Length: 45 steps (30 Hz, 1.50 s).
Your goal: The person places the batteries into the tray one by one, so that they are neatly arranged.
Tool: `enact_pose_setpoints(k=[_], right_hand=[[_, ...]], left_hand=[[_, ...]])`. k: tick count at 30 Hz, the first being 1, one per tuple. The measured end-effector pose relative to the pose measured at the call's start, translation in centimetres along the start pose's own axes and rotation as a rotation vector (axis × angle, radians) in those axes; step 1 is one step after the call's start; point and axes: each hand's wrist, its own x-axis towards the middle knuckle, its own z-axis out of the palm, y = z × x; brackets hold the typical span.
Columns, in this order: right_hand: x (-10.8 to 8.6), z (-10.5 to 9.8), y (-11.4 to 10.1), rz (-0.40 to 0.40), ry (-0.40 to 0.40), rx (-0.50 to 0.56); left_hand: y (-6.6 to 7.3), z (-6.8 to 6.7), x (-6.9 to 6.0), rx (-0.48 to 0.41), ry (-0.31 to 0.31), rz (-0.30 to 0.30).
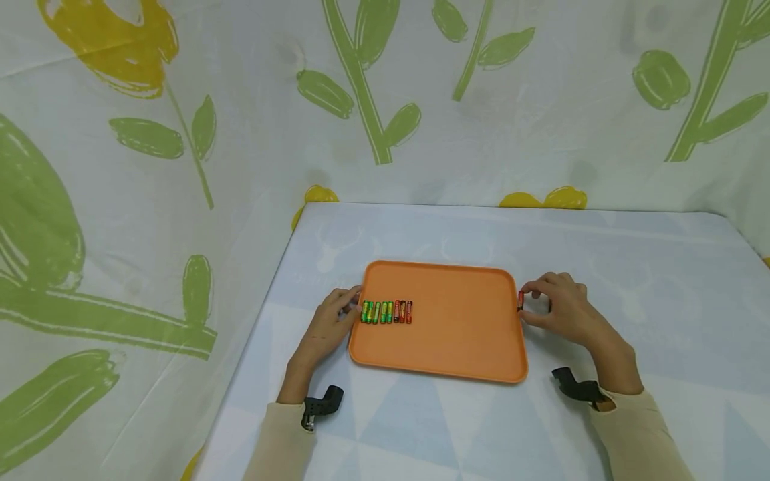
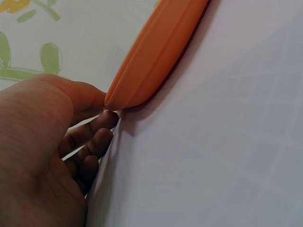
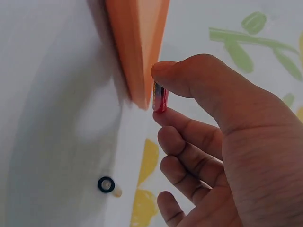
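Observation:
In the head view an orange tray (image 1: 445,334) lies on the table. On its left part several green batteries (image 1: 375,312) and three red batteries (image 1: 403,311) stand side by side in a row. My left hand (image 1: 327,327) is at the tray's left edge. Seen from the left wrist, its thumb touches the rim, and the other fingers are loosely bent. Just beyond the tray's right edge, my right hand (image 1: 559,308) pinches another red battery (image 3: 161,98) between thumb and index finger. Its remaining fingers are bent below, holding nothing.
A pale patterned cloth covers the table (image 1: 421,427). Behind and to the left hangs a white curtain (image 1: 240,87) with green and yellow plants. The right wrist view shows a small dark ring-shaped thing (image 3: 106,184), its kind unclear. Black wrist cameras (image 1: 325,401) sit on both wrists.

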Motion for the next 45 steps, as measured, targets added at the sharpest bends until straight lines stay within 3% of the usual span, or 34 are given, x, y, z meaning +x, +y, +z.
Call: enact_pose_setpoints(k=[20,32,45], right_hand=[[1.7,3.1,-5.0,-0.17,0.027,0.138],[2.8,5.1,-7.3,-0.219,0.037,0.14],[3.6,6.9,-9.7,-0.216,0.022,0.124]], left_hand=[[-0.1,-0.1,0.2,0.013,0.015,0.003],[0.0,-0.3,0.0,0.009,0.006,-0.021],[0.2,0.0,0.1,0.01,0.003,0.008]])
